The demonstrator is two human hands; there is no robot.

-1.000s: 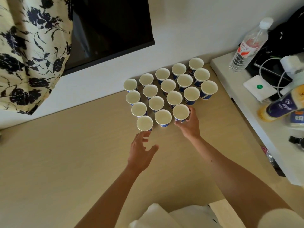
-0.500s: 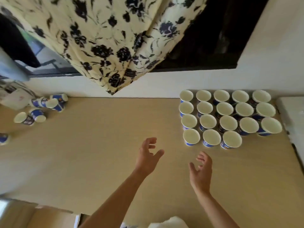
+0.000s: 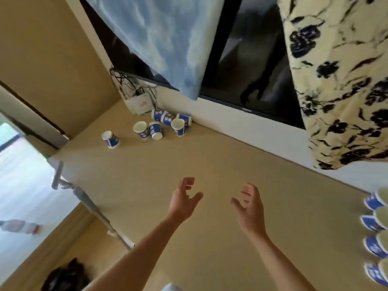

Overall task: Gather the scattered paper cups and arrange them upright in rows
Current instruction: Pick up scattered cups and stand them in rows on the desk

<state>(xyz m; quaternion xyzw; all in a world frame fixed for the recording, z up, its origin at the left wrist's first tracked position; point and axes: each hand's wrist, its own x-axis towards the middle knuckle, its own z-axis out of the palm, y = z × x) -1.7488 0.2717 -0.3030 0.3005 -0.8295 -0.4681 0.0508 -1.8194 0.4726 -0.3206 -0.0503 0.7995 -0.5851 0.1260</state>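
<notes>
Several blue-and-white paper cups lie scattered on the tan desk (image 3: 147, 171) at the far left by the wall: one apart (image 3: 110, 139), a pair (image 3: 142, 129) beside it, and a heap (image 3: 170, 120) against the wall. At the right edge stands the left column of the upright rows of cups (image 3: 375, 223), partly cut off by the frame. My left hand (image 3: 183, 200) and my right hand (image 3: 249, 206) hover empty above the middle of the desk, fingers loosely spread, well short of the scattered cups.
A white box with cables (image 3: 139, 101) sits in the desk's far left corner, next to the scattered cups. A dark screen (image 3: 247, 66) hangs above the wall ledge, with a blue cloth (image 3: 159, 38) and a floral cloth (image 3: 344, 80) draped over it. A grey pole (image 3: 84, 198) runs along the desk's left edge.
My view has swung left, away from the rows. My right hand has let go of the front-row cup, and both hands now hover empty over mid-desk, toward the scattered cups.
</notes>
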